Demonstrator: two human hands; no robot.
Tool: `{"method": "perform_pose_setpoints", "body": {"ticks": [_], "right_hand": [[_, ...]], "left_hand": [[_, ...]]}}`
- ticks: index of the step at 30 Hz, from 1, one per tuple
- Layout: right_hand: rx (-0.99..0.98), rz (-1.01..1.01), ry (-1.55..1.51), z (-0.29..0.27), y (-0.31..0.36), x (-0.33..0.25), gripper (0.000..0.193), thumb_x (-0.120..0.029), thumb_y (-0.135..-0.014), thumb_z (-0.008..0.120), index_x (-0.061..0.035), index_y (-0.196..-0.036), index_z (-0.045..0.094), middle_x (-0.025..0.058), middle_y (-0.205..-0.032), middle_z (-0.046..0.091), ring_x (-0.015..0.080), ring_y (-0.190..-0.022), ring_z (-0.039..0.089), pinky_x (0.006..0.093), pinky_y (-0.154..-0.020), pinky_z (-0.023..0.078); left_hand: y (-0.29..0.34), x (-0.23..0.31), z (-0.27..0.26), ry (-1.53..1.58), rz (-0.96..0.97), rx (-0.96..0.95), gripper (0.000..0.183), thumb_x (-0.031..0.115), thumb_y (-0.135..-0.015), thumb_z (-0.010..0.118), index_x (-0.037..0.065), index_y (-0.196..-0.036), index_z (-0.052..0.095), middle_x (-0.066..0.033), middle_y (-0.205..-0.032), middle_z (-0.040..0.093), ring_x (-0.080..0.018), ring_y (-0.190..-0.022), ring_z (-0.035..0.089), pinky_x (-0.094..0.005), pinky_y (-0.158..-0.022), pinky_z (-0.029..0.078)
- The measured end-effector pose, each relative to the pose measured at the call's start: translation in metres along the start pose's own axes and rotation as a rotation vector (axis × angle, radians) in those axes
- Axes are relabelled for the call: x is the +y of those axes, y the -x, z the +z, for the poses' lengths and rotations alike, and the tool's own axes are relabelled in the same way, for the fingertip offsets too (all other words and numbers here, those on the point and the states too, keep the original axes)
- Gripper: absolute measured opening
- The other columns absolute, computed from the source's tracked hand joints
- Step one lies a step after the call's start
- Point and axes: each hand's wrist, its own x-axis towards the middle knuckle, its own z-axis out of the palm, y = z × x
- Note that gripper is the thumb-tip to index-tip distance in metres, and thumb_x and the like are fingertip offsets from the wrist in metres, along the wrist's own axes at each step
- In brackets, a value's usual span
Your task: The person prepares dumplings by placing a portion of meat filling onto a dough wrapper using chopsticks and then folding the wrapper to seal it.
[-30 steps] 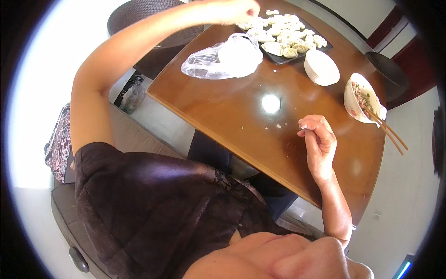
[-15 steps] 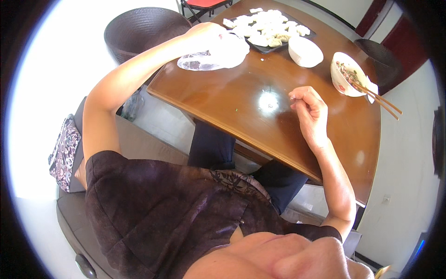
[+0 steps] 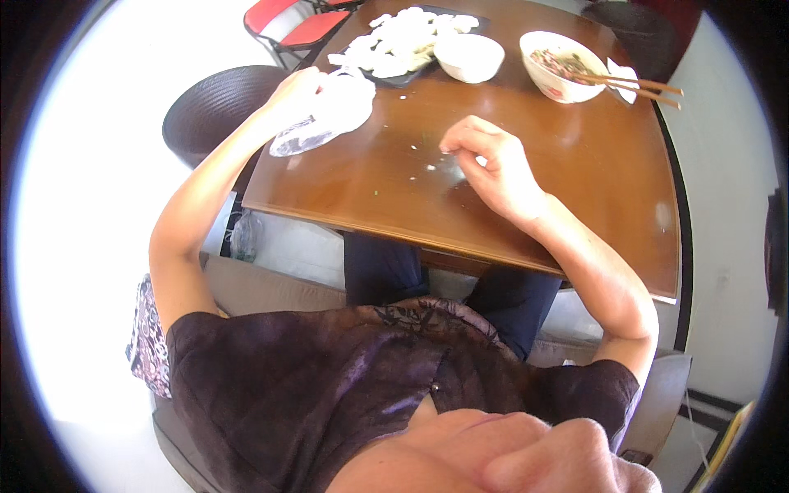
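Note:
At the table's far left, my left hand (image 3: 297, 92) has its fingers closed at the edge of a translucent white plastic bag (image 3: 345, 103). My right hand (image 3: 491, 163) hovers over the middle of the table with its fingers curled toward the thumb. Whether anything small is between those fingertips is hidden. A few white crumbs (image 3: 431, 168) lie on the wood just left of that hand. Beyond the bag, many pale dumplings (image 3: 399, 37) cover a dark tray (image 3: 400, 80). A white bowl (image 3: 468, 59) stands at the tray's right edge.
On the far right, a bowl (image 3: 563, 86) holds chopped filling (image 3: 567, 64), with wooden chopsticks (image 3: 637, 84) across its rim and a crumpled white tissue (image 3: 622, 80) beside it. A dark woven chair (image 3: 215, 107) is left of the brown table (image 3: 329, 193); red chairs (image 3: 312, 29) stand behind.
The view has shifted, so the table sits farther left and higher. My right hand has moved left across the table toward the crumbs. My left hand stays at the bag.

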Motion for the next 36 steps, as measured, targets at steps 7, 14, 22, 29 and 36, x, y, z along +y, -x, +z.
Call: {"method": "perform_pose_setpoints", "body": {"ticks": [7,14,22,29,36], "right_hand": [[0.026,-0.084,0.022,-0.001,0.002,0.004,0.016,0.006,-0.083,0.054,-0.0017,-0.092,0.063,0.0116,-0.089,0.062,0.0272,-0.078,0.062,0.0334,-0.071,0.05],[0.04,-0.042,0.063,0.001,0.0,0.02,0.012,0.004,-0.084,0.055,-0.0009,-0.092,0.064,0.0117,-0.09,0.063,0.0272,-0.081,0.063,0.0319,-0.074,0.051],[0.036,0.311,-0.201,0.004,-0.001,0.047,0.015,-0.002,-0.091,0.053,-0.0028,-0.1,0.065,0.0027,-0.092,0.064,0.009,-0.084,0.06,0.0252,-0.076,0.052],[-0.001,0.512,-0.508,-0.007,-0.007,0.045,0.032,-0.018,-0.093,0.06,0.0002,-0.119,0.057,0.0072,-0.111,0.062,0.0145,-0.103,0.058,0.0311,-0.087,0.05],[0.035,0.509,-0.906,-0.01,-0.015,0.044,0.048,-0.032,-0.095,0.063,0.0037,-0.126,0.054,0.0131,-0.119,0.062,0.0191,-0.111,0.059,0.0367,-0.099,0.047]], "left_hand": [[0.002,0.016,-0.007,0.003,-0.009,-0.021,0.016,0.016,-0.079,0.065,0.002,-0.082,0.06,-0.0149,-0.083,0.061,-0.0295,-0.082,0.062,-0.0383,-0.075,0.047],[0.006,0.016,-0.001,0.317,-0.091,-0.046,0.018,0.014,-0.078,0.066,0.003,-0.087,0.056,-0.0111,-0.081,0.063,-0.0197,-0.076,0.061,-0.0337,-0.068,0.05],[0.003,0.015,0.013,0.855,-0.264,-0.047,0.02,0.01,-0.092,0.057,0.001,-0.11,0.06,-0.0074,-0.1,0.065,-0.0136,-0.089,0.065,-0.0257,-0.075,0.054],[0.001,0.1,-0.001,1.248,-0.074,-0.126,0.033,0.014,-0.093,0.062,0.003,-0.124,0.057,-0.008,-0.115,0.063,-0.013,-0.105,0.061,-0.0252,-0.087,0.051],[-0.008,0.175,0.027,1.456,0.165,-0.199,0.03,0.017,-0.095,0.06,0.006,-0.122,0.057,-0.004,-0.111,0.061,-0.0125,-0.106,0.058,-0.026,-0.093,0.048]]}}
